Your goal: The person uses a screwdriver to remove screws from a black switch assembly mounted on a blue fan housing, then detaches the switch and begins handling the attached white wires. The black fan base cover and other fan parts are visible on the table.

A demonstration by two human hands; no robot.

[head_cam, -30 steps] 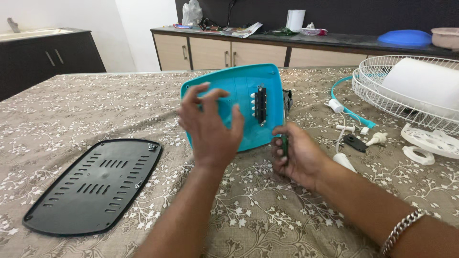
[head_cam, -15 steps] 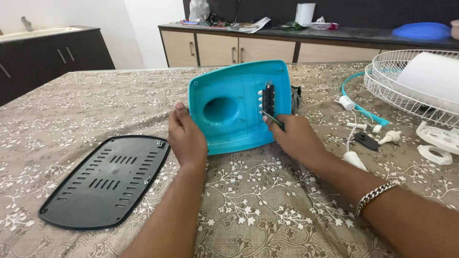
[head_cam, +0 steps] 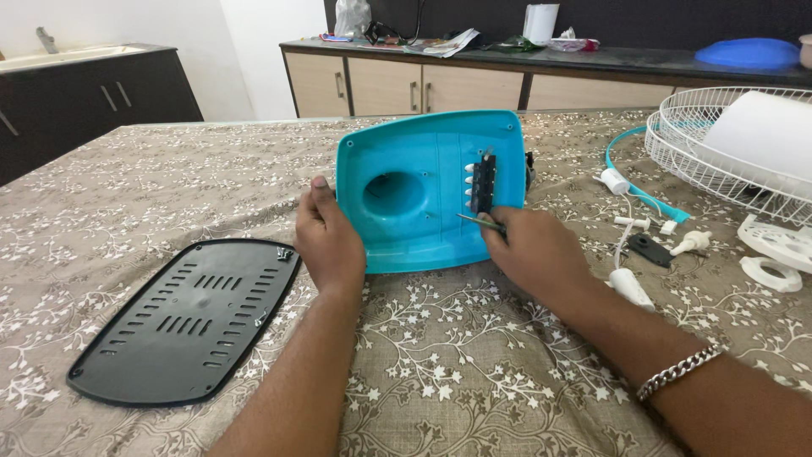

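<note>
Left hand (head_cam: 328, 241) grips teal base (head_cam: 414, 203); right hand (head_cam: 537, 250) holds screwdriver (head_cam: 480, 221).

Bright, even, sharp indoor light

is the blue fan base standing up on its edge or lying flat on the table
Standing on edge. The blue fan base rests its lower rim on the table, steadied by the left hand.

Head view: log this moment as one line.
left hand: steadies teal base on edge | right hand: holds screwdriver, tip by black switch block | black plate: flat on table, left
</note>
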